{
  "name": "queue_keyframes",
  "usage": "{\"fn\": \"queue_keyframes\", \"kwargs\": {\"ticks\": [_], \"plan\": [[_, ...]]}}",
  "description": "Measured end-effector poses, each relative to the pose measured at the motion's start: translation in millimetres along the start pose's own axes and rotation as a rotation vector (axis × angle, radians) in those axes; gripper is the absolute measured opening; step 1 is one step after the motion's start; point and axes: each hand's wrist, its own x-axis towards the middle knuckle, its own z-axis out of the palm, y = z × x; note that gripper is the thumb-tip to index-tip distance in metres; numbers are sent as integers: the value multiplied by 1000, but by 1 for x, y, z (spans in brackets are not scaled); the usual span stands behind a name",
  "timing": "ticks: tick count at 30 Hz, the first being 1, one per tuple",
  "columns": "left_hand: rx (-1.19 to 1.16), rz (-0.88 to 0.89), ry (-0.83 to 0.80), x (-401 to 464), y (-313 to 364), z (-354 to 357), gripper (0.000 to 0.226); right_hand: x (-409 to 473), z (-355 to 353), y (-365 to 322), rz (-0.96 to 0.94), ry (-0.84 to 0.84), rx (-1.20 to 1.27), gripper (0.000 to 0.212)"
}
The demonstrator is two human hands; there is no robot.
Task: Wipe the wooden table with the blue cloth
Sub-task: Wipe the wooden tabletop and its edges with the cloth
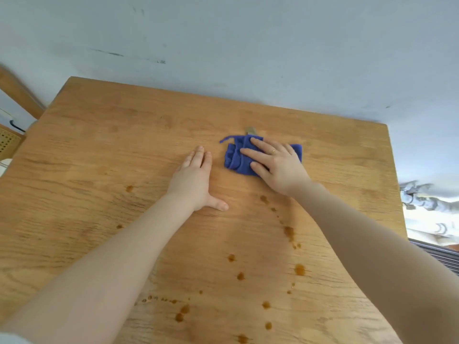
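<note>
Flat and spread, the right hand (pixel 278 165) presses the crumpled blue cloth (pixel 238 157) onto the light wooden table (pixel 99 150), far-centre. Beside it, the left hand (pixel 193 180) rests open-palmed on bare wood. Brown liquid spots (pixel 299 269) dot the near side; a scuffed pale wall (pixel 248 45) stands behind.

A plain room in a home — a wooden table (pixel 104 150) with a butcher-block top stands pushed against a scuffed, pale painted wall (pixel 248 45). Brown spots of spilled liquid (pixel 299 269) dot the near half of the tabletop. At the left edge, a wooden furniture frame (pixel 18 94) with a woven cane panel (pixel 7 141) and a dark cable (pixel 16 126) near it; at the right, past the table's side, patterned fabric (pixel 432 214) — bedding or clothes, too blurred to tell which.
</note>
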Motion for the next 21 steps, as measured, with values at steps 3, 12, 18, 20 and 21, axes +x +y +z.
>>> {"fn": "queue_keyframes", "kwargs": {"ticks": [3,12,18,20,21], "plan": [[-4,7,6,-1,-2,2,134,24,2,8,187,9,-15,38],[-27,33,23,-2,-4,3,131,-79,15,-60,88,-41,9,52],[-19,59,18,2,-6,7,124,-36,7,-23,160,-5,-53,39],[-13,56,19,3,-6,8,124,-19,7,-15,268,20,-53,40],[-14,55,19,3,-6,7,124,-15,6,-17,305,24,-50,40]]}}
